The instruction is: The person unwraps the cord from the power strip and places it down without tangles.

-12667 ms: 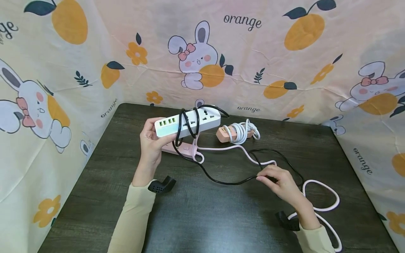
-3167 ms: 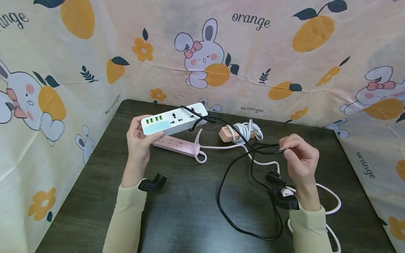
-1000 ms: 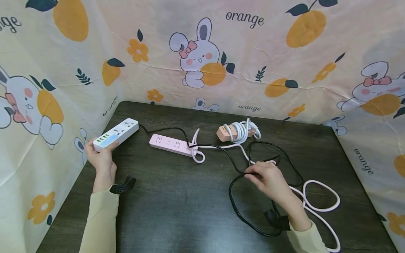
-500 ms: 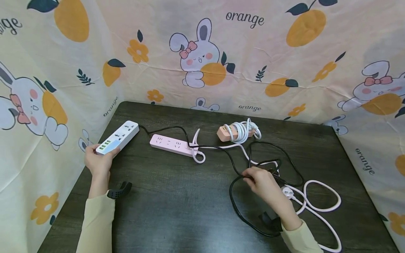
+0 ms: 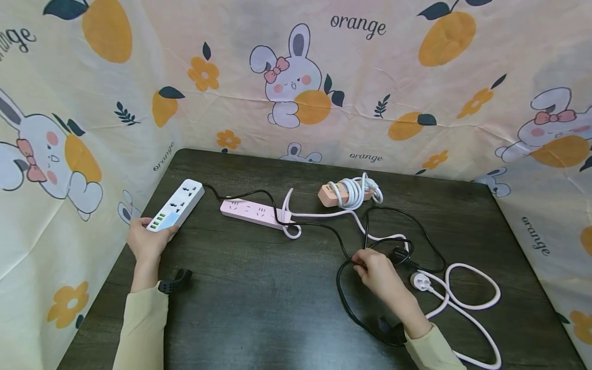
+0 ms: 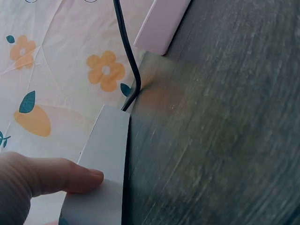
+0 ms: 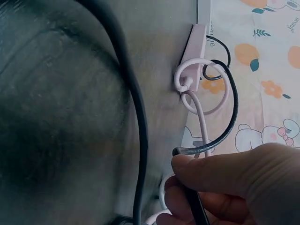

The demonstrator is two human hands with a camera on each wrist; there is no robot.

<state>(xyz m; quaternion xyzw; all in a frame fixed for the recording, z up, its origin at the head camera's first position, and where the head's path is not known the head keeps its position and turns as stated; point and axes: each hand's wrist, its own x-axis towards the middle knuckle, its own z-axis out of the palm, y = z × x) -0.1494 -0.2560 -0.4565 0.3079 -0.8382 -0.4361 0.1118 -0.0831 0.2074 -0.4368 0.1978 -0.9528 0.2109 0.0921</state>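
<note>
left hand [image 5: 150, 244] grips the near end of the white power strip [image 5: 179, 204], fingers curled round it, thumb pressed along its side. strip sits at the left of the tabletop [image 5: 277, 308], slanted, usb end toward the person; can't tell if all of it rests down. right hand [image 5: 381, 272] pinches the black cord [image 7: 144, 140] between thumb and fingers, closed tight on it, right of center. cord leaves the strip's far end, crosses over the pink power strip [image 5: 250, 211], runs to the right hand, then loops around near it. black plug [image 5: 399, 255] lies just beyond the right hand, white plug [image 5: 421, 281] beside it.

tabletop is dark, wood-grain, glossy toward the near edge. pink strip lies mid-table, its pale pink cord [image 7: 202, 124] running right into big loops. peach power strip [image 5: 328, 196] near the back edge, white cord [image 5: 354, 194] wrapped round it. behind and on both sides, a cream-pink backdrop [image 5: 361, 77] printed with rabbits, oranges, flowers, "orange". pale yellow sleeves on both arms.
</note>
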